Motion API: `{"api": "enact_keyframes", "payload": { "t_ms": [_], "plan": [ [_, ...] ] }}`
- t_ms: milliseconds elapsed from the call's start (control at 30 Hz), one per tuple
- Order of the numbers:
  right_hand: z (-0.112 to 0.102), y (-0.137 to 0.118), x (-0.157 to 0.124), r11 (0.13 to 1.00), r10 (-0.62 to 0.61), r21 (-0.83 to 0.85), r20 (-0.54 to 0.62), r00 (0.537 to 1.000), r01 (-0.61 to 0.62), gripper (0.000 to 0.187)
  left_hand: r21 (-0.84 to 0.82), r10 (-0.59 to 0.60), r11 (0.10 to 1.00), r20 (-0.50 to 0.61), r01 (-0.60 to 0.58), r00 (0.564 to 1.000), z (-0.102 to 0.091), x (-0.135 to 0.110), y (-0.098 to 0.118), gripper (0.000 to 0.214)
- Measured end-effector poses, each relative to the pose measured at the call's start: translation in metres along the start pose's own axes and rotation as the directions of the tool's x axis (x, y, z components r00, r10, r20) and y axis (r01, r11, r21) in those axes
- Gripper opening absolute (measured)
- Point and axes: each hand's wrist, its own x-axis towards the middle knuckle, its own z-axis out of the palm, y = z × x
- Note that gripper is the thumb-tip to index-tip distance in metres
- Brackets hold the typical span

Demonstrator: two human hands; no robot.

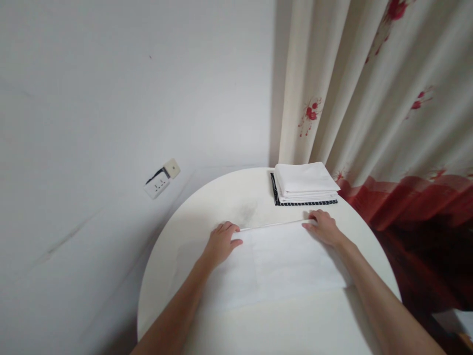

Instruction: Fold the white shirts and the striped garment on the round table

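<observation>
A white cloth lies flat on a round white table, forming a wide rectangle with a faint crease. My left hand is at its far left corner, the thumb on top of the cloth and the fingers bent at the far edge. At the far right corner, my right hand has the cloth's edge between its thumb and curled fingers. The fingertips' contact with the cloth is partly hidden. Both forearms reach in from the near side, and the right one covers part of the cloth's right side.
Beyond my right hand, a stack of folded white cloths rests on a black-and-white patterned piece. A wall with a socket borders the left. Floral curtains hang behind the table's right side.
</observation>
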Motion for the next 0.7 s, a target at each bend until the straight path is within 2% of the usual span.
{"api": "enact_keyframes", "payload": {
  "t_ms": [133, 267, 333, 500, 633, 700],
  "plan": [
    [0.001, 0.0, 0.0, 0.986, -0.06, 0.148, -0.093, 0.994, 0.074, 0.028, -0.022, -0.006, 1.0, -0.047, 0.005, 0.999, 0.006, 0.001, -0.002, 0.017],
    [-0.002, -0.004, -0.003, 0.912, -0.111, 0.371, -0.195, 0.975, 0.178, 0.031, -0.031, -0.021, 0.999, -0.048, 0.019, 0.999, 0.007, 0.002, -0.004, 0.01],
    [-0.001, -0.005, -0.005, 0.883, -0.1, 0.431, -0.208, 0.973, 0.183, 0.03, -0.019, -0.029, 0.999, -0.042, 0.028, 0.999, 0.008, 0.003, -0.005, 0.009],
    [0.007, -0.005, -0.007, 0.898, -0.042, 0.415, -0.244, 0.969, 0.144, 0.03, 0.058, -0.064, 0.996, 0.007, 0.064, 0.998, 0.011, 0.011, -0.012, 0.011],
    [0.01, -0.004, -0.007, 0.913, -0.05, 0.381, -0.252, 0.966, 0.146, 0.027, 0.133, -0.088, 0.988, 0.076, 0.077, 0.993, 0.007, 0.018, -0.013, 0.015],
    [0.01, -0.004, -0.007, 0.921, -0.075, 0.353, -0.246, 0.966, 0.161, 0.025, 0.17, -0.069, 0.984, 0.066, 0.057, 0.995, 0.002, 0.018, -0.01, 0.015]
  ]
}}
